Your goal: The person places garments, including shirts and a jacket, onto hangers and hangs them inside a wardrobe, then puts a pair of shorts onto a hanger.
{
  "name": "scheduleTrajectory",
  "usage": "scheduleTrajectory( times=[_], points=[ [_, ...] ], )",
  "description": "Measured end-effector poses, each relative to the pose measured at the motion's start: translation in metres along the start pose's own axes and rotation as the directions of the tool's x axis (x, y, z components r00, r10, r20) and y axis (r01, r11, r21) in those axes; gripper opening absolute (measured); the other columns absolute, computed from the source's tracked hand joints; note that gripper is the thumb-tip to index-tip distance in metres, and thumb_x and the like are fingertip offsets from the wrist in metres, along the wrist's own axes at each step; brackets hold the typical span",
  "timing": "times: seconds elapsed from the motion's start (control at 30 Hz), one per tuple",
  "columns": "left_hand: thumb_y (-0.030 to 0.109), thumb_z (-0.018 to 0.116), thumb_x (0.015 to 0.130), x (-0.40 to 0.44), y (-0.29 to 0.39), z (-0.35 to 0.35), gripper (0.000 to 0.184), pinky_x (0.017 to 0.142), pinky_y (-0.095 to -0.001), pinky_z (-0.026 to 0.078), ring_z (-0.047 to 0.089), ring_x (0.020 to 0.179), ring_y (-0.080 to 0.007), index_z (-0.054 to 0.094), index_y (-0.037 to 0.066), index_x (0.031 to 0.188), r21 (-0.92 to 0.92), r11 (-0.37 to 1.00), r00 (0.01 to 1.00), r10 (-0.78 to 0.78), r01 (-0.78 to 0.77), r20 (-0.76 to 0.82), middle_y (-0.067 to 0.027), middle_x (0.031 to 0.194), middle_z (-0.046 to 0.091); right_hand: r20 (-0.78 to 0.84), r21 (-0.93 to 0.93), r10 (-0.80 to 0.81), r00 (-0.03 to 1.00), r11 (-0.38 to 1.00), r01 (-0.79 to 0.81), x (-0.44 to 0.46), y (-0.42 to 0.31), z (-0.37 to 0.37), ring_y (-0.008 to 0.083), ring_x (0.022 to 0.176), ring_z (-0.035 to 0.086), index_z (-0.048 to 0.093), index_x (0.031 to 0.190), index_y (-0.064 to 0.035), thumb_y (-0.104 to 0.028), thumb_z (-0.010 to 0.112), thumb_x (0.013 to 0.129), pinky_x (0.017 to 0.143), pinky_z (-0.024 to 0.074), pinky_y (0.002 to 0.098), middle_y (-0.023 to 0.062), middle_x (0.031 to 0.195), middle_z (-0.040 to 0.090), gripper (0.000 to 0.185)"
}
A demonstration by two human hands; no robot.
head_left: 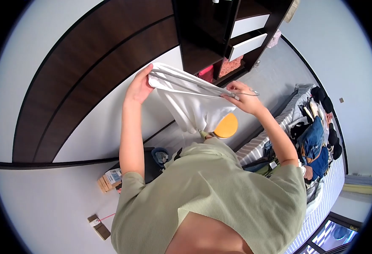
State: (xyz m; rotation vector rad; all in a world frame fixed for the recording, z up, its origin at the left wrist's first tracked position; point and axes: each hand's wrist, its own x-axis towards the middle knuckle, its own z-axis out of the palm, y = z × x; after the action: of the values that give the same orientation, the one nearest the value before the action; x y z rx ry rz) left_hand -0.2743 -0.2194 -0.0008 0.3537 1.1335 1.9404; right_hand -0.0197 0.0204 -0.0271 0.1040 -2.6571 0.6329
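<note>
A white garment hangs stretched between my two hands, its folds falling toward the floor; I cannot tell its exact kind. Along its upper edge lies a grey clothes hanger, with the hook sticking out past my right hand. My left hand grips the garment's left corner around the hanger's end, thumb at the top and fingers partly hidden behind the cloth. Pinched around the hanger near its hook is my right hand, fingers closed, close to the garment's right end.
Ahead stands a dark wardrobe with a white drawer pulled out. A round yellow stool is on the floor below the garment. To the right, a heap of clothes covers part of the striped bed. Cardboard boxes sit at left.
</note>
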Motion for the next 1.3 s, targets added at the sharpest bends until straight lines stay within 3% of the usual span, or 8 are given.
scheduleTrajectory(
  times=[0.17,0.27,0.4,0.77,0.93,1.0,1.07,1.3],
  points=[
    [0.026,0.062,0.084,-0.004,-0.001,-0.006,0.022,0.069,-0.0227,0.044,0.055,0.079,-0.0076,0.061,0.006,0.094,0.154,0.988,1.000,0.026,-0.024,-0.010,0.0005,0.087,0.061,0.102,0.471,0.038,0.994,0.878,-0.082,-0.013,0.002,0.021,0.0204,0.085,0.054,0.056,0.095,0.0003,-0.008,0.056,0.081,0.078,0.0420,0.0317,0.0094,0.088,0.056,0.016],
    [0.028,0.063,0.083,-0.002,-0.003,-0.003,0.021,0.065,-0.0203,0.043,0.055,0.075,-0.0053,0.062,0.008,0.091,0.229,0.973,1.000,0.011,-0.011,0.001,0.0023,0.082,0.061,0.362,0.782,0.231,0.903,0.452,-0.430,-0.024,-0.013,0.044,0.0145,0.082,0.053,0.053,0.092,-0.0021,-0.009,0.054,0.084,0.077,0.0413,0.0261,0.0048,0.086,0.056,0.010],
    [0.024,0.064,0.082,-0.003,-0.002,-0.005,0.019,0.064,-0.0194,0.044,0.055,0.074,-0.0051,0.062,0.007,0.090,0.241,0.968,0.997,-0.072,0.070,0.002,0.0025,0.080,0.061,0.007,0.755,0.388,0.921,0.602,-0.259,-0.019,-0.024,0.045,0.0092,0.087,0.051,0.056,0.110,-0.0038,-0.008,0.051,0.088,0.079,0.0406,0.0228,0.0019,0.096,0.059,0.023],
    [0.021,0.065,0.080,-0.006,-0.017,-0.001,0.022,0.064,-0.0201,0.045,0.057,0.074,-0.0080,0.063,0.003,0.092,0.400,0.907,0.992,-0.109,0.128,-0.069,-0.0004,0.082,0.062,0.186,0.642,0.361,0.914,0.659,-0.392,-0.010,-0.012,0.006,0.0103,0.092,0.055,0.059,0.111,-0.0010,-0.014,0.051,0.090,0.083,0.0439,0.0254,0.0080,0.103,0.064,0.026],
    [0.021,0.065,0.080,-0.006,-0.040,0.018,0.018,0.053,-0.0238,0.045,0.061,0.058,-0.0115,0.064,0.003,0.082,0.771,0.619,0.978,0.209,-0.153,0.027,-0.0038,0.072,0.064,0.262,0.281,0.227,0.938,0.912,-0.299,-0.002,-0.015,0.019,0.0217,0.085,0.060,0.059,0.110,-0.0023,-0.021,0.050,0.090,0.080,0.0453,0.0296,0.0141,0.097,0.064,0.029],
    [0.021,0.065,0.080,-0.007,-0.058,0.035,0.018,0.052,-0.0255,0.045,0.061,0.056,-0.0130,0.063,0.003,0.080,0.866,0.448,0.947,0.311,-0.221,0.080,-0.0049,0.069,0.063,0.256,0.343,0.268,0.929,0.873,-0.346,0.006,-0.023,0.021,0.0291,0.082,0.059,0.060,0.106,-0.0047,-0.024,0.051,0.089,0.077,0.0454,0.0326,0.0163,0.093,0.063,0.028],
    [0.017,0.065,0.076,-0.018,-0.062,0.061,0.012,0.054,-0.0329,0.046,0.060,0.057,-0.0208,0.061,0.006,0.075,0.961,0.012,0.848,0.474,-0.276,0.237,-0.0036,0.073,0.060,0.225,0.427,0.286,0.931,0.831,-0.358,0.017,-0.019,0.021,0.0299,0.081,0.059,0.061,0.104,-0.0055,-0.025,0.051,0.088,0.076,0.0454,0.0330,0.0165,0.092,0.063,0.027],
    [0.015,0.066,0.072,-0.020,-0.075,0.072,0.010,0.052,-0.0335,0.045,0.058,0.057,-0.0210,0.059,0.008,0.073,0.952,-0.073,0.757,0.589,-0.297,0.281,-0.0021,0.072,0.056,0.395,0.120,0.283,0.874,0.928,-0.354,0.031,-0.030,0.011,0.0240,0.062,0.055,0.062,0.102,-0.0030,-0.030,0.052,0.088,0.063,0.0445,0.0324,0.0174,0.073,0.059,0.031]
  ],
)
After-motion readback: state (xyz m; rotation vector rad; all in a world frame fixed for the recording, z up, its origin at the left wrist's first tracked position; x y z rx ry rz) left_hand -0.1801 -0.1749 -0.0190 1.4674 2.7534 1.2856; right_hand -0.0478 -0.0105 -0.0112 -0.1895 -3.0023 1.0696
